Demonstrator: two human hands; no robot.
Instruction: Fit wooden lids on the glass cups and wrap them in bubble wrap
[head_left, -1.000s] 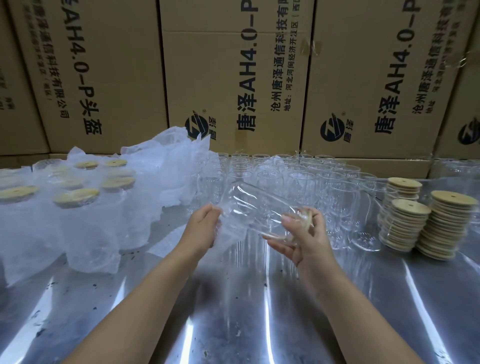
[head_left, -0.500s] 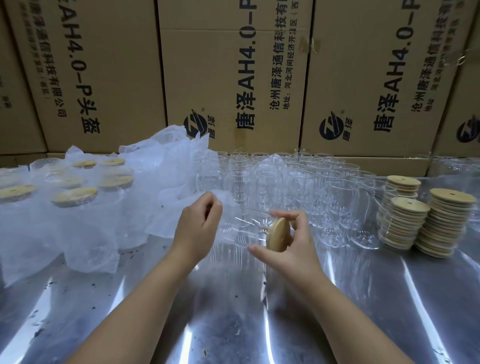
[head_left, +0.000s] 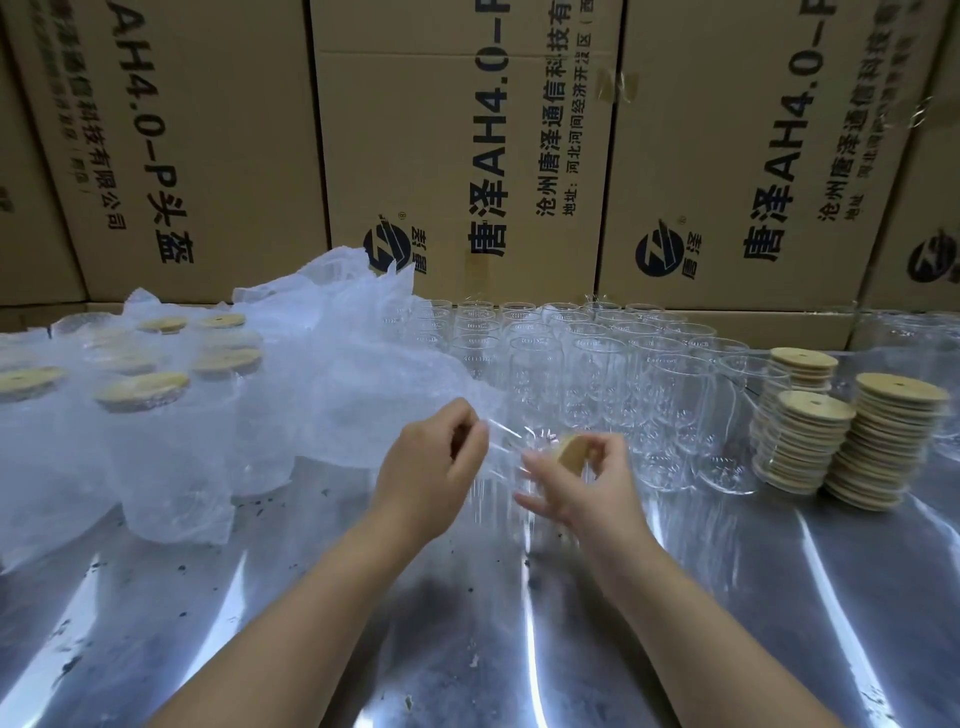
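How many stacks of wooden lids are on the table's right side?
3. The back stack stands behind the others; the middle stack is beside the empty glasses; the right stack is nearest the frame edge. More could sit outside the frame.

held cup (head_left: 511, 457): clear body smeared by blur, left end lost at left hand (head_left: 431, 467)
wooden lid (head_left: 570, 451): only a sliver visible between right hand (head_left: 589, 486) fingers; seated or not, cannot tell
left-hand grip: curled on bubble wrap (head_left: 332, 405) edge, fingertips hidden
wrapped cups (head_left: 140, 395): glass veiled by wrap, row cut by left edge
rear cups (head_left: 597, 322): overlapping, too small to count
lid stacks (head_left: 883, 441): back stack half hidden behind front ones
boxes (head_left: 457, 156): print cut at top edge
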